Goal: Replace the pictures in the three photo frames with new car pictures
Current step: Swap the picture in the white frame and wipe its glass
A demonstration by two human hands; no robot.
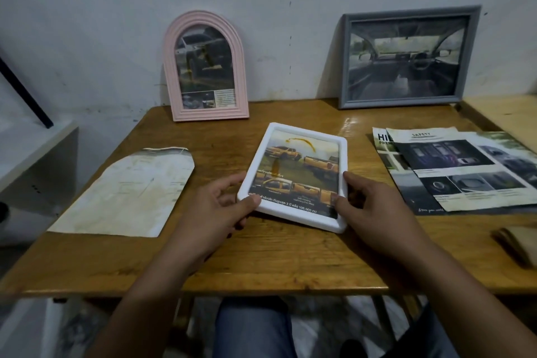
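Two bare hands hold a white rectangular plastic photo frame at the middle of a brown wooden counter. The left hand grips the near left corner, thumb on the front rim, fingers curled at the side edge. The right hand grips the near right side, thumb on the glazing near the lower rim. The frame faces up and tilts a little, its near edge seemingly raised off the counter. It shows a picture of yellow pickup trucks with printed text along the bottom.

Against the pale wall behind, well apart from each other, lean a pink arched photo frame holding a dark truck picture and a grey rectangular photo frame showing a car interior. A stained white paper sheet with one rounded end lies flat to the left. Overlapping glossy car brochure pages lie to the right.

Judging by this, the white frame is being handled either to open it or to stand it up; which one cannot be told. To do it well, keep both hands on the rim, not the glazing, lift evenly from both sides, and avoid sliding it into the brochure pages. If turning it over, lay it face down gently before working the backing.
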